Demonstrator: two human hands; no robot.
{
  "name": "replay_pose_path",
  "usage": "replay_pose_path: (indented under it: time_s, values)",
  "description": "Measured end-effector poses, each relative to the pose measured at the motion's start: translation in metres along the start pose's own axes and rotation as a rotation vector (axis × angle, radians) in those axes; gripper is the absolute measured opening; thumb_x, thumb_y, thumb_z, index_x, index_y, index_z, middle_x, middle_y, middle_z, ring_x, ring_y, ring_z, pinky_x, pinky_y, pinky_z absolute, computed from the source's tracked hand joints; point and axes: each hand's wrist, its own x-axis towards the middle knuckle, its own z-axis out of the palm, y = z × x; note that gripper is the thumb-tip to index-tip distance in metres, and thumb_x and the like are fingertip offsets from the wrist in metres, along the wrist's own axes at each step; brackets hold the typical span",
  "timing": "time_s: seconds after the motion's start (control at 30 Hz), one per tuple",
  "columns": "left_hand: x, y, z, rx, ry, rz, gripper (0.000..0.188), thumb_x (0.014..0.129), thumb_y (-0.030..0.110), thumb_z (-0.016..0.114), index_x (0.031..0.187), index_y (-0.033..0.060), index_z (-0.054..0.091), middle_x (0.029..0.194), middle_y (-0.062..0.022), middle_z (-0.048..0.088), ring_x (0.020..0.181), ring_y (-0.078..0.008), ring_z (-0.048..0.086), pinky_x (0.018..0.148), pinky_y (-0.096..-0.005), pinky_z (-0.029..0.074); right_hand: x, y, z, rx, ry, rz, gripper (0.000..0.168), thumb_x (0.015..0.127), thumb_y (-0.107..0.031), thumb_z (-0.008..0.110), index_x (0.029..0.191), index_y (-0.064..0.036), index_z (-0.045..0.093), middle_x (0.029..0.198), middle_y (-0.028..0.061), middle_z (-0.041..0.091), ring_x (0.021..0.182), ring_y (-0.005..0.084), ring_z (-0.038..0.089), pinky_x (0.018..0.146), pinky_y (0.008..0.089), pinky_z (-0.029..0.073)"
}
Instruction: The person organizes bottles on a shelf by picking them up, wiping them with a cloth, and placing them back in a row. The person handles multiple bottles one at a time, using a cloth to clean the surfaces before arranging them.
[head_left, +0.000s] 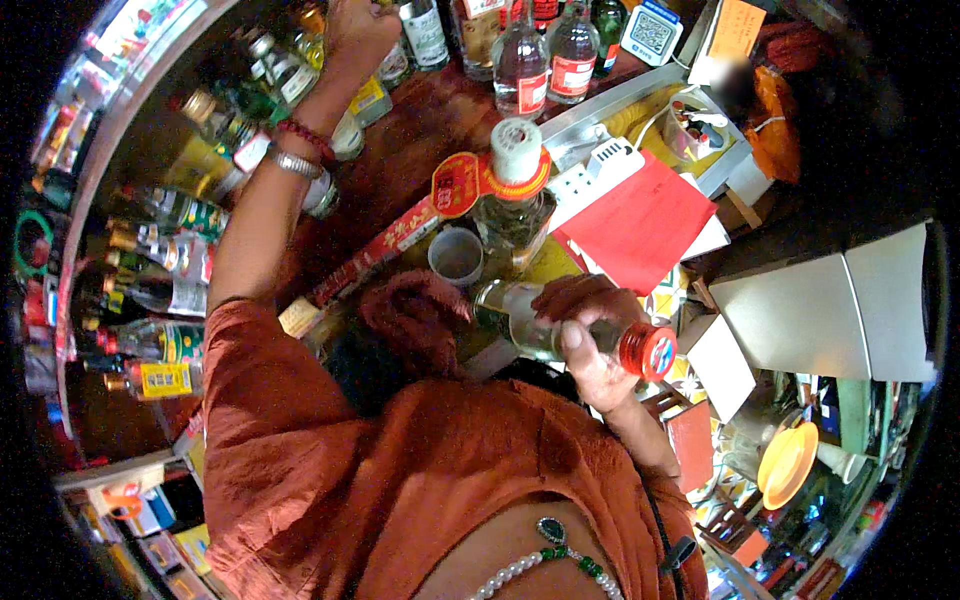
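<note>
My right hand (600, 379) is wrapped around a clear glass bottle (514, 311) with a red cap (651, 351). The bottle lies nearly sideways in front of my chest, cap end to the right. My left arm stretches up to the far left side of the counter, among glass bottles. At the top edge, my left hand (364, 30) has curled fingers beside a bottle with a white label (425, 34); whether it grips anything is hidden. A dusty-red cloth (416, 304) lies left of the held bottle, beside a translucent plastic cup (455, 255).
A large glass jar (514, 217) with a whitish lid (517, 146) and a long red tag stands on the dark red counter (420, 112). Clear bottles (520, 71) stand behind it. Red paper (641, 221) covers part of a power strip (571, 187). Bottles (161, 337) line the left side.
</note>
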Motion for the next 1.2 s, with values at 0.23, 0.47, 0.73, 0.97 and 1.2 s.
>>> replay_pose_path:
  time_s: [0.23,0.47,0.73,0.97,1.2]
  values:
    - [-0.089,0.035,-0.032,-0.024,-0.086,-0.199,0.034,0.085,0.016,0.061,0.116,0.0081,0.053,0.11,-0.0061,0.06,0.102,-0.0208,0.057,0.088,-0.035,0.047,0.001,-0.01,0.007,-0.019,-0.04,0.029,0.014,0.085,-0.008,0.056,0.089,-0.001,0.046,0.082,0.0177,0.056,0.079,0.0282,0.058,0.073,0.0425,0.048]
    - [-0.18,0.061,-0.052,-0.178,-0.226,-0.367,0.023,0.085,0.014,0.06,0.106,0.0045,0.056,0.106,-0.0047,0.058,0.104,-0.0156,0.053,0.093,-0.0307,0.041,0.008,-0.026,0.026,-0.045,-0.043,0.099,0.016,0.084,-0.013,0.058,0.082,0.0,0.049,0.086,0.0169,0.061,0.081,0.025,0.059,0.075,0.0368,0.047]
    - [-0.221,0.064,-0.074,-0.142,-0.254,-0.422,0.018,0.083,0.014,0.061,0.098,0.0042,0.059,0.099,-0.0069,0.061,0.095,-0.0185,0.059,0.083,-0.031,0.046,0.013,-0.022,0.052,-0.065,0.007,0.115,0.022,0.075,-0.012,0.072,0.09,0.0,0.059,0.08,0.004,0.062,0.07,0.0105,0.055,0.062,0.0254,0.047]
    - [-0.249,0.034,-0.085,-0.057,-0.099,-0.211,0.022,0.082,0.013,0.059,0.102,0.0038,0.058,0.089,-0.0128,0.065,0.081,-0.0249,0.064,0.071,-0.0331,0.05,0.029,-0.024,0.058,-0.279,0.017,0.052,0.018,0.078,-0.018,0.07,0.079,-0.002,0.061,0.069,0.0022,0.06,0.061,0.0097,0.052,0.056,0.0256,0.043]
    - [-0.223,-0.04,-0.11,0.294,0.104,-0.546,0.057,0.069,0.018,0.073,0.117,0.0024,0.046,0.1,-0.0194,0.061,0.089,-0.033,0.061,0.078,-0.0378,0.048,0.026,-0.019,0.061,-0.258,0.037,0.037,0.016,0.078,-0.017,0.07,0.078,-0.003,0.063,0.068,0.0008,0.06,0.061,0.0088,0.052,0.055,0.0247,0.043]
